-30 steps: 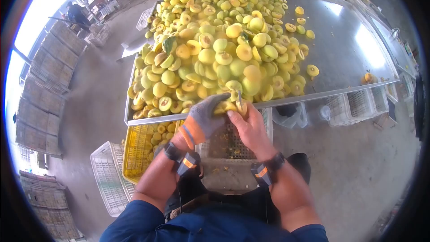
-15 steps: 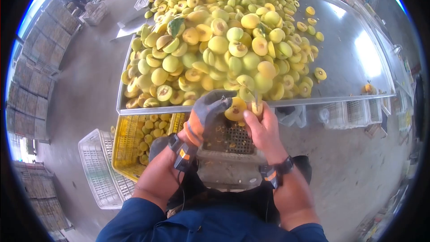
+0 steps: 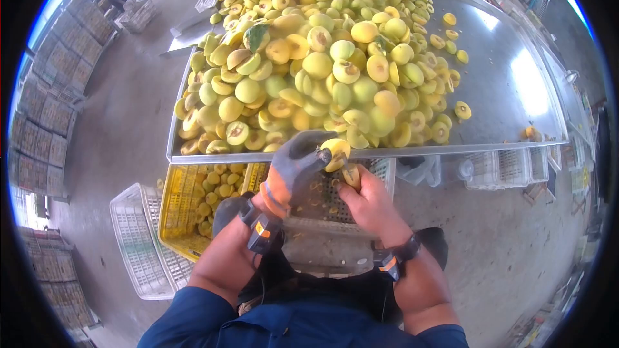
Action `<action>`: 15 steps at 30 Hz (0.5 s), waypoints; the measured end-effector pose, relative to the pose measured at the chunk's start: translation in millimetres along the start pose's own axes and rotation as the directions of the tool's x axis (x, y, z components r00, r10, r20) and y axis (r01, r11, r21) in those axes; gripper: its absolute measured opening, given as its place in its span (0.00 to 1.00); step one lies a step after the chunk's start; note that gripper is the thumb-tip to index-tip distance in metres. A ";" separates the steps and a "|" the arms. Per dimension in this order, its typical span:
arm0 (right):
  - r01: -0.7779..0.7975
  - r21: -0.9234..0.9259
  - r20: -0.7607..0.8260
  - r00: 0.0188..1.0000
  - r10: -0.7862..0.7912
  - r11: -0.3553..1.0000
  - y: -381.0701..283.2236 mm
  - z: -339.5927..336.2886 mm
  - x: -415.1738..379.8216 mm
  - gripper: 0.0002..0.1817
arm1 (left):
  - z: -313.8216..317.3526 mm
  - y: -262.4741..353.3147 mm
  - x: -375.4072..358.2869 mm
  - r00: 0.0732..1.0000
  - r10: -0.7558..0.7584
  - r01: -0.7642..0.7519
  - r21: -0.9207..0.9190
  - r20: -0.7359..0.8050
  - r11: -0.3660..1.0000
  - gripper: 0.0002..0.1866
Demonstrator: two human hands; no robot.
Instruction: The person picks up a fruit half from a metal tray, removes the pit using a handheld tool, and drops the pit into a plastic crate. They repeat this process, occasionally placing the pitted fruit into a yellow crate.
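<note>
My left hand, in a grey glove with an orange cuff, grips a yellow peach half just in front of the table edge. My bare right hand is closed round the light wooden-coloured handle of a small pitting knife, close below the fruit. Its blade is hard to make out against the peach. Beyond both hands a large heap of halved yellow-green peaches covers much of the metal table; some cut faces show brown pits or hollows.
Below my hands stands a crate with scraps in it. To its left, a yellow crate holds peach pieces, beside white crates. More white crates stand under the table at right. The table has a raised metal rim.
My right hand has moved down and left, and the knife has tilted from upright toward the fruit. The peach half in my left hand has turned. The view has shifted slightly.
</note>
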State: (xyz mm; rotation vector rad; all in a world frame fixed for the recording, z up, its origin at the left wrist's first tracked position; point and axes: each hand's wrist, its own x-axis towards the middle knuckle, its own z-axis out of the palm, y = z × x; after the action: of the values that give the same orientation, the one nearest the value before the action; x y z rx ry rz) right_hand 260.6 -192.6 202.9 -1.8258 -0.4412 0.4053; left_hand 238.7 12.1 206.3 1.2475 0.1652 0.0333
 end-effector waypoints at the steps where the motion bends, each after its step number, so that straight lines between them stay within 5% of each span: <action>1: 0.004 -0.024 -0.007 1.000 -0.004 1.000 -0.2 0.2 -0.6 0.17 | 0.6 -0.2 -0.8 1.000 0.001 0.000 -0.022 0.010 1.000 0.25; 4: -0.093 -0.063 -0.027 0.995 0.091 0.994 -8.9 2.1 -4.2 0.17 | 4.0 -6.8 0.5 1.000 0.023 -0.023 0.027 0.005 0.999 0.26; 8: -0.119 0.144 0.099 0.990 0.105 0.982 15.7 3.7 -2.0 0.18 | 10.2 -6.6 -7.1 0.998 0.050 -0.053 0.126 0.032 0.991 0.24; 11: 0.038 0.009 0.050 0.998 -0.038 0.999 4.9 -2.0 -0.1 0.19 | 8.7 -23.9 -5.3 0.982 0.185 -0.188 0.081 0.041 0.979 0.23; 13: 0.154 -0.018 -0.131 0.979 -0.155 0.988 6.5 5.7 1.1 0.16 | 11.9 -20.1 -1.4 0.989 0.144 -0.145 0.065 0.029 0.987 0.23; 15: -0.013 0.187 -0.160 0.986 0.043 0.982 -0.1 -5.2 0.8 0.14 | 8.1 -12.2 0.1 0.997 -0.010 0.008 0.030 0.070 1.000 0.22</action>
State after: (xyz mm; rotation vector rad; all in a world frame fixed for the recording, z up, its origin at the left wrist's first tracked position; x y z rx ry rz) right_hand 263.8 -196.5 204.5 -1.6700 -0.2558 0.3022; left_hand 239.2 0.5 197.2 1.2754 0.1105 -0.0211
